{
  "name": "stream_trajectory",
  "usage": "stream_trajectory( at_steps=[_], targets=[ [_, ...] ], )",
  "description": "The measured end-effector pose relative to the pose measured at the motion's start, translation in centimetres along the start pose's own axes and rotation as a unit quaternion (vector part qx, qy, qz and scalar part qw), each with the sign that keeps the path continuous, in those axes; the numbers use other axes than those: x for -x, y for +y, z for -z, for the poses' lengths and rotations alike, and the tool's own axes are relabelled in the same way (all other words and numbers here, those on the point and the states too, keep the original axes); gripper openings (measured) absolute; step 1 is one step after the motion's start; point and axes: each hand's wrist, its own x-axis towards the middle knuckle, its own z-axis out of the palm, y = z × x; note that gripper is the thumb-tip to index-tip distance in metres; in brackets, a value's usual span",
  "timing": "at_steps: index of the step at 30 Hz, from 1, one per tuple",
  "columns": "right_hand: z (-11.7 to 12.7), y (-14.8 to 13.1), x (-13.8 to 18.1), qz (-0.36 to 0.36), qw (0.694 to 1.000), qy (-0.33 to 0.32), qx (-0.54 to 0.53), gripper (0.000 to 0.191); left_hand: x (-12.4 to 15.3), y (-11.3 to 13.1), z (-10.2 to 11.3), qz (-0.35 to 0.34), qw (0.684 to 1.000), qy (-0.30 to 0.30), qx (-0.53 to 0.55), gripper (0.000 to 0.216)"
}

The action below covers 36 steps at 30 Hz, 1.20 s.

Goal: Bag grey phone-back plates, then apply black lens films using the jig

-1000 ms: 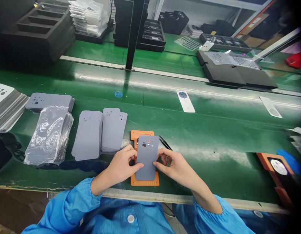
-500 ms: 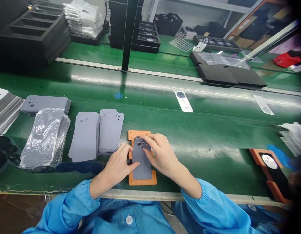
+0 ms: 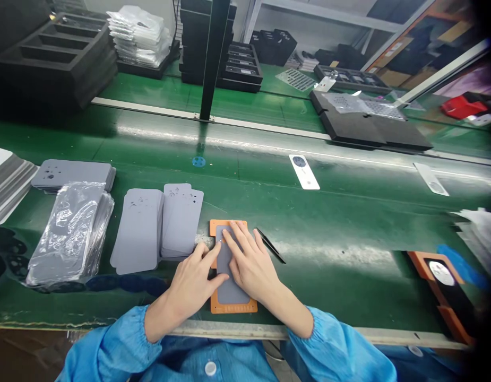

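Note:
A grey phone back panel (image 3: 231,289) lies flat in an orange fixture (image 3: 234,307) near the table's front edge. My right hand (image 3: 251,260) rests on its upper part with fingers stretched out, covering the camera-hole end. At the panel's left edge is my left hand (image 3: 195,276), its index finger and thumb apart and touching the panel. Neither hand is wrapped around anything. Black tweezers (image 3: 271,245) lie on the table just right of my right hand.
To the left are stacks of grey panels (image 3: 137,228) and a plastic-wrapped stack (image 3: 66,233). A second orange fixture (image 3: 422,260) sits at the right edge. White panels (image 3: 304,172) lie farther back, before black foam trays (image 3: 356,124).
The panel has gone from lying loosely on the fixture to flat inside it. My right hand has flattened from a pinch onto the panel. The tweezers have come into view.

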Motion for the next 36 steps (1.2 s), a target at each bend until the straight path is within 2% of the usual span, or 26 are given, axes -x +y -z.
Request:
stream_trajectory(
  at_steps=[3,10,14,18,23,26,31,34,36],
  targets=[
    [-0.4,-0.3,0.3,0.014,1.000,-0.013,0.012,0.064,0.1,0.0,-0.1,-0.003,1.000,-0.007,-0.011,0.071],
    [-1.0,-0.7,0.5,-0.021,0.999,0.011,0.036,0.063,0.0,-0.1,0.0,0.002,1.000,-0.020,-0.001,0.071],
    [-1.4,-0.3,0.7,-0.005,1.000,0.005,0.013,0.066,-0.1,0.1,0.2,0.015,1.000,-0.027,0.003,0.072],
    [-1.5,0.0,1.1,-0.013,0.998,0.050,-0.041,0.063,0.0,0.1,0.1,0.021,1.000,-0.018,0.012,0.072],
    [-1.4,0.4,2.7,-0.097,0.981,0.138,-0.098,0.049,0.1,-0.1,-0.2,0.020,0.999,0.002,0.031,0.072],
    [-1.7,0.6,3.9,-0.154,0.973,0.143,-0.100,0.038,0.1,-0.1,-0.3,0.020,0.999,0.014,0.045,0.070],
    [-1.6,0.1,4.8,-0.190,0.950,0.111,-0.221,0.042,0.3,0.1,-0.5,0.017,0.994,0.049,0.092,0.061],
    [0.0,-0.6,4.8,-0.210,0.919,0.115,-0.312,0.043,0.3,0.1,-0.1,0.020,0.986,0.061,0.154,0.056],
    [1.2,-1.1,4.9,-0.186,0.905,0.099,-0.370,0.042,0.4,0.1,0.3,0.018,0.973,0.051,0.223,0.052]
  ],
)
